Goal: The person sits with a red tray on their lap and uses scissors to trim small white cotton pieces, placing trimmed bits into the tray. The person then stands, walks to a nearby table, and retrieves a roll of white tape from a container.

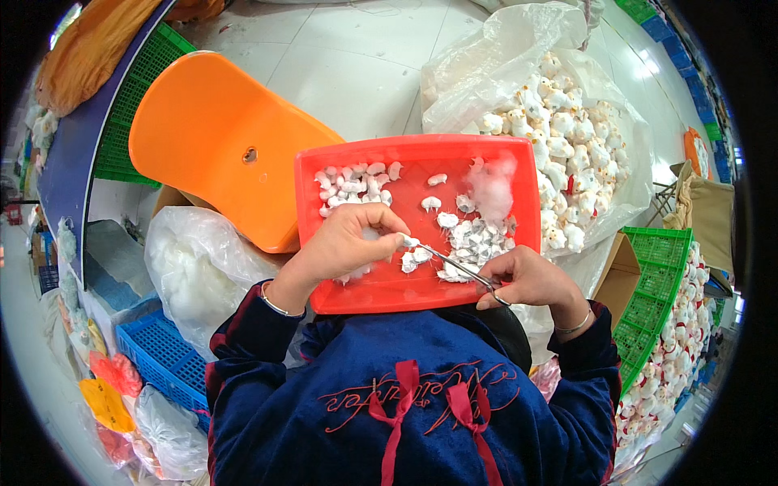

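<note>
2 hands over red tray [519, 174]: left fingers [387, 229] pinching small white piece [410, 241], right fingers [504, 283] gripping metal tweezers [455, 266].

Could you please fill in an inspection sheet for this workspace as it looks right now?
Surface: red tray resting on the person's lap, in front of an orange chair.
Job's things: small white plush pieces in two heaps on the tray; a tuft of white stuffing; a thin metal tool.
Clutter: clear bag of finished white toys; bag of white stuffing.
Hands: left hand pinches a small white piece; right hand grips the metal tool, tip at that piece.
Cables: nothing seen.
Surroundings: green crates, blue crate, white tiled floor.
</note>
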`<state>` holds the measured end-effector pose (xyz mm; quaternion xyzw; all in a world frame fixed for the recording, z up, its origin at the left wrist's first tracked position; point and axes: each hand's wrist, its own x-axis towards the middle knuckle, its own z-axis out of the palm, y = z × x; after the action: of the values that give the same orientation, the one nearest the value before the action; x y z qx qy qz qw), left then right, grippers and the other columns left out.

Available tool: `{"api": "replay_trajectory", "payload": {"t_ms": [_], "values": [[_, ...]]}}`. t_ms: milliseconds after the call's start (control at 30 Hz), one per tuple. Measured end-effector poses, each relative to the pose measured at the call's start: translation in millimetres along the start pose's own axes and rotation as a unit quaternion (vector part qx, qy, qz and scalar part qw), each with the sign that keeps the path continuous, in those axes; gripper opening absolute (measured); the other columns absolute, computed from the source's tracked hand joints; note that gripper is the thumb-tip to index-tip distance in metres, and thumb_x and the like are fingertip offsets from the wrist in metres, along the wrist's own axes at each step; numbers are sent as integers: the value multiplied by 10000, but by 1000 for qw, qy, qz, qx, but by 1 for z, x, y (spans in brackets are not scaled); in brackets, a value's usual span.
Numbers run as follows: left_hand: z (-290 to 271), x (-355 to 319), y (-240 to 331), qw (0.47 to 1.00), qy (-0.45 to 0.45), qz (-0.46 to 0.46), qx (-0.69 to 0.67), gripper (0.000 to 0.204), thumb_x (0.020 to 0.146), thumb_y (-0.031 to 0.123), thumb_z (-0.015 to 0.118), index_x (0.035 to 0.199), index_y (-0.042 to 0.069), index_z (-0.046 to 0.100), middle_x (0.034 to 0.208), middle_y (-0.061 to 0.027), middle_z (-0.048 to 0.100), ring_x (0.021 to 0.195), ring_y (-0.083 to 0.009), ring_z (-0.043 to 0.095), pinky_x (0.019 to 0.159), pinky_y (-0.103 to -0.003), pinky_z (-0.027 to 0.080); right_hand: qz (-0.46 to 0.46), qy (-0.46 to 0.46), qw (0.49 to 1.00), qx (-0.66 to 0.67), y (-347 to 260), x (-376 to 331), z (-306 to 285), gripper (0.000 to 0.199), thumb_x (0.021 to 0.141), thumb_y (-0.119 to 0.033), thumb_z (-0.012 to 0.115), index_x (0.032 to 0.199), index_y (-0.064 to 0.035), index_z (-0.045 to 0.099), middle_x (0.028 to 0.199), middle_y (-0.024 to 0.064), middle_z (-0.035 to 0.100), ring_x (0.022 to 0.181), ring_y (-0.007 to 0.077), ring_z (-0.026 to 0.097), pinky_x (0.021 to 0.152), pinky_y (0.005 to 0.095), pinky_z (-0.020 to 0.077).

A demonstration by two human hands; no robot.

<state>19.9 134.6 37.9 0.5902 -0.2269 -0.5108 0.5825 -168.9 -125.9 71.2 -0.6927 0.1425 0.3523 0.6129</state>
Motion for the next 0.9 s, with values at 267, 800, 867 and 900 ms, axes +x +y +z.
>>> {"api": "replay_trajectory", "payload": {"t_ms": [267,800,867,900], "values": [[5,-6,-2,988,111,9,109,96,928,65,665,981,-9,694,862,-10,681,706,-54,631,627,-216,518,-4,4,1000,17,-6,2,3,243,817,-217,867,800,-28,715,649,-68,560,637,18,469,552,228,370],[-2,-6,-11,996,37,-24,76,97,941,86,668,979,1,694,859,3,675,738,-45,604,662,-214,507,8,-10,1000,9,-2,6,3,233,811,-213,866,809,-29,724,647,-67,574,636,18,482,552,225,381],[0,-5,-13,998,58,-31,4,93,943,87,658,974,3,682,826,12,660,691,-36,578,609,-211,481,-16,-3,1000,6,2,7,2,234,812,-212,864,810,-28,720,658,-67,578,648,18,488,564,223,387],[1,-4,-14,996,71,-35,-32,90,943,87,654,972,4,676,809,16,652,667,-32,565,583,-210,467,-29,-1,1000,4,3,7,2,235,812,-211,864,810,-27,718,664,-67,581,654,18,491,570,222,390]]}}
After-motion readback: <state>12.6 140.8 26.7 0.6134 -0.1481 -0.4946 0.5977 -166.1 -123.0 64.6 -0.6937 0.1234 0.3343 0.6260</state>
